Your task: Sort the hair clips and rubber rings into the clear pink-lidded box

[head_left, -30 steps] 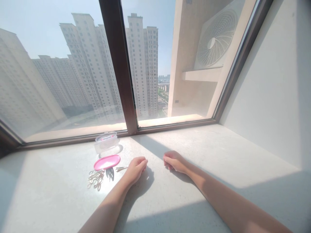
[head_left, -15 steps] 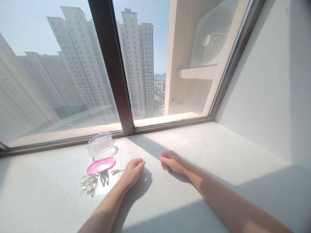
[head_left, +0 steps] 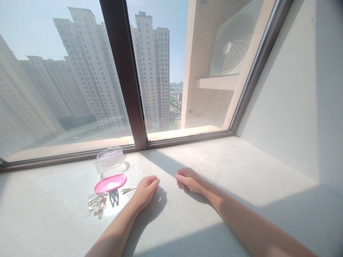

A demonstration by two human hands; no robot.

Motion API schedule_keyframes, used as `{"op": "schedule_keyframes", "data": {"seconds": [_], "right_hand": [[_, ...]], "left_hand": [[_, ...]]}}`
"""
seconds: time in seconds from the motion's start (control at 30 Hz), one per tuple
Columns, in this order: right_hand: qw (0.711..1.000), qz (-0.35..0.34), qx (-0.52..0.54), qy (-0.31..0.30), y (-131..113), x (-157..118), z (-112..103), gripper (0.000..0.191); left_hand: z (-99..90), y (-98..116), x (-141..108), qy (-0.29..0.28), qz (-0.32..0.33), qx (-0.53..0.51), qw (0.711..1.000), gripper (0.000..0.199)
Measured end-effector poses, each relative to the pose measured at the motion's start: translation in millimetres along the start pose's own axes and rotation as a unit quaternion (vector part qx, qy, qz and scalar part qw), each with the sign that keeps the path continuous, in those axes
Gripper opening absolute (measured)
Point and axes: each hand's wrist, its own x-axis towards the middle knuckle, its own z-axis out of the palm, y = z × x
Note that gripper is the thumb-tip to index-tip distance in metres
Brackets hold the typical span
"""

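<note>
My left hand (head_left: pixel 147 191) rests on the pale windowsill (head_left: pixel 187 221), its fingers curled into a loose fist with nothing showing in it. Across a short gap, my right hand (head_left: pixel 188 179) is also closed and resting on the sill, with no object visible in it. Just left of my left hand lie slim silver metal clips (head_left: pixel 128 190). Farther left are two dark clips (head_left: pixel 114 198) side by side and a small heap of silver, looped metal pieces (head_left: pixel 97 203), too blurred to name surely. A pink oval lid (head_left: pixel 110 183) lies right behind them.
A clear plastic box (head_left: pixel 109 160) with something pink showing at its top stands behind the lid, close to the window frame (head_left: pixel 140 141). A white wall (head_left: pixel 284 107) bounds the sill on the right. Sunlight and shadow bands cross the sill.
The view has shifted very slightly. Both hands stay closed in the same places, and the things on the sill have not moved.
</note>
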Motion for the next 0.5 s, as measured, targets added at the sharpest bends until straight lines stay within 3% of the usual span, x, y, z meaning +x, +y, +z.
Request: {"op": "schedule_keyframes", "data": {"seconds": [0.5], "right_hand": [[1.000, -0.015, 0.004, 0.001, -5.3, -1.5, -0.3, 0.023]], "left_hand": [[-1.3, 4.2, -1.6, -0.007, -0.001, 0.005, 1.000, 0.033]]}}
